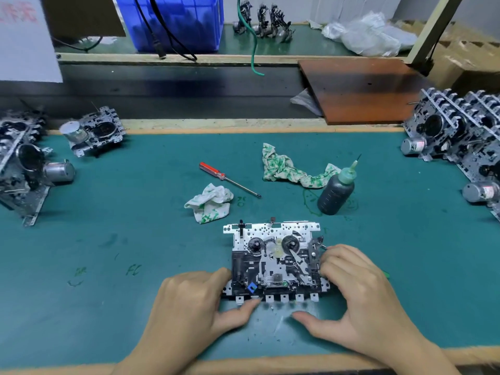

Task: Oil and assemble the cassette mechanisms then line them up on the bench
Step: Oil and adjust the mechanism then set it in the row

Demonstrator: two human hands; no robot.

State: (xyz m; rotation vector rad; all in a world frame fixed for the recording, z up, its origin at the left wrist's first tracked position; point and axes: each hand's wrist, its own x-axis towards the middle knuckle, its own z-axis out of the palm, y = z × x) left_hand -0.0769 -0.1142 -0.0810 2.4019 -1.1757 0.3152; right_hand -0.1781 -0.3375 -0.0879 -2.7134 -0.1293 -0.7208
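- Flat silver-and-black metal cassette mechanism lies face up on the green-matted counter, near the front edge, centred between both hands.
- Left hand: palm down at the mechanism's left edge, fingers curled against that side, thumb stretched under the front row of metal tabs and touching it.
- Right hand: fingers curled over the mechanism's right edge, tips on the small parts there; thumb spread out flat on the mat, just in front of the mechanism and apart from it.
- Dark plastic oil bottle with green needle nozzle stands upright behind and right of the mechanism, untouched.
- Long white rag stained green lies just left of the bottle; a crumpled white-and-green rag lies just behind the mechanism's left corner.
- Red-handled thin screwdriver lies on the mat between the 2 rags, tip pointing right.
- Left side: a cassette mechanism with silver motor sits tilted near the rear edge; a larger cluster of mechanisms at the far left edge.
- Right side: a row of finished mechanisms standing on edge, close together, motors facing inward.
- Behind the counter: a brown board, a blue plastic crate, crumpled clear plastic bags.
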